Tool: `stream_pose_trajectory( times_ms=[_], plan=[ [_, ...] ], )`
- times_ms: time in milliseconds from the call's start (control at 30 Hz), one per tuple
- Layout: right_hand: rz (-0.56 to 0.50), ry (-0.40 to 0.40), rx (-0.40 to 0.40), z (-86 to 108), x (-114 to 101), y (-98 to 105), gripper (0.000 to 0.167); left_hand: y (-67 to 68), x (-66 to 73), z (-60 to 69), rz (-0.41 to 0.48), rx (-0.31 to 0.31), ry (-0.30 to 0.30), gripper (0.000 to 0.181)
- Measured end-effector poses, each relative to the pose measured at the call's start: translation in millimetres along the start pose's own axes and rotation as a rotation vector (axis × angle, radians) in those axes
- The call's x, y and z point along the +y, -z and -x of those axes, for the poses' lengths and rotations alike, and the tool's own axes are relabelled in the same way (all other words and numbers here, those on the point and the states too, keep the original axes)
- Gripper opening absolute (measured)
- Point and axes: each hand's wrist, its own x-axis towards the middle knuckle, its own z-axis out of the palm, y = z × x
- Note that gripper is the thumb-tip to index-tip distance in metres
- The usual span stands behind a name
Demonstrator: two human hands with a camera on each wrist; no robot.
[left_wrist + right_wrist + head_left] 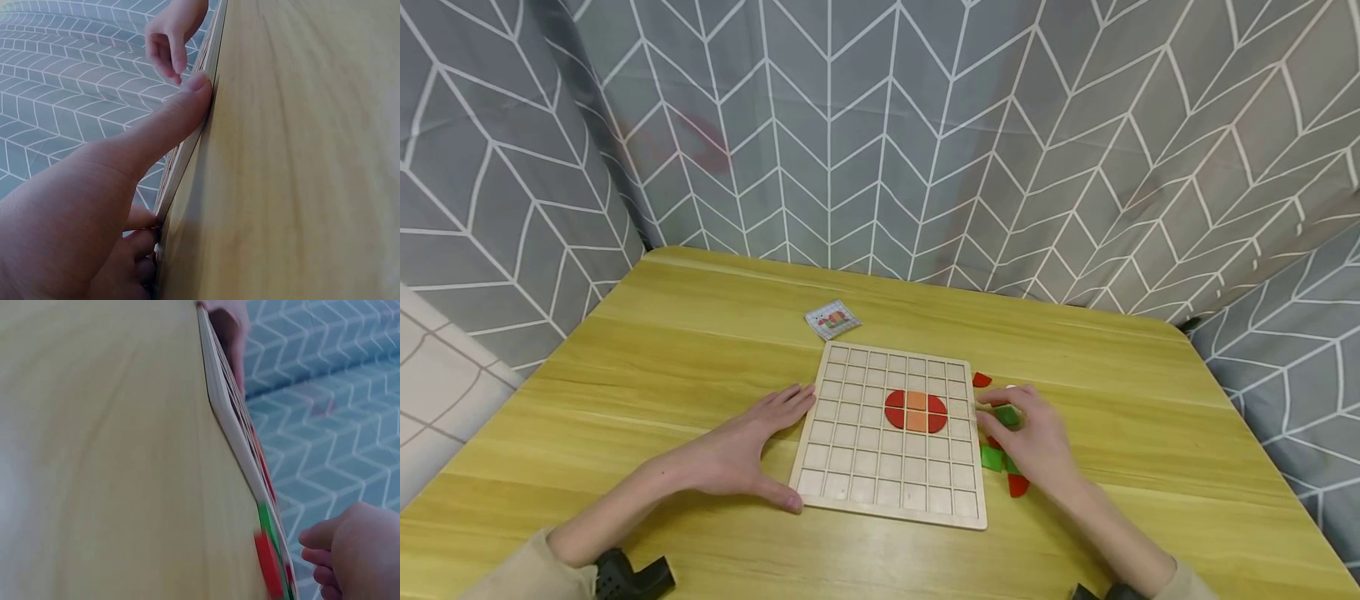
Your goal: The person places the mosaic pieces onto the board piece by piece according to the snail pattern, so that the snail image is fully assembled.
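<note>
A square wooden grid board [850, 461] lies on the table. Two orange squares [917, 410] sit in its cells, flanked by red rounded pieces [894, 410] on both sides. With fingers spread, my left hand [741, 450] rests against the board's left edge, its thumb [181, 109] at the near corner. Just right of the board, my right hand [1033, 437] hovers over loose pieces, thumb and fingertips slightly apart; no piece shows between them. Around it lie green pieces [992, 457], a red quarter-round piece [1018, 485] and another red piece [982, 380]. Some are partly hidden by the hand.
A small picture card [833, 319] lies beyond the board's far left corner. The yellow wooden table [715, 308] extends around the board, with a grey patterned curtain [865, 150] behind its far edge.
</note>
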Motion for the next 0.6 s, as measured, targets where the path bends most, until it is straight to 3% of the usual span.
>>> stream_pose_trajectory(
  times_ms=[267,600],
  plan=[
    [0.04,-0.058,0.011,9.5,23.9,20.3,0.026,0.7,-0.8,0.1,0.004,-0.003,0.001,0.126],
    [0.14,-0.096,0.022,0.5,27.7,13.7,0.026,0.8,0.1,0.1,-0.006,-0.001,-0.01,0.126]
  ],
)
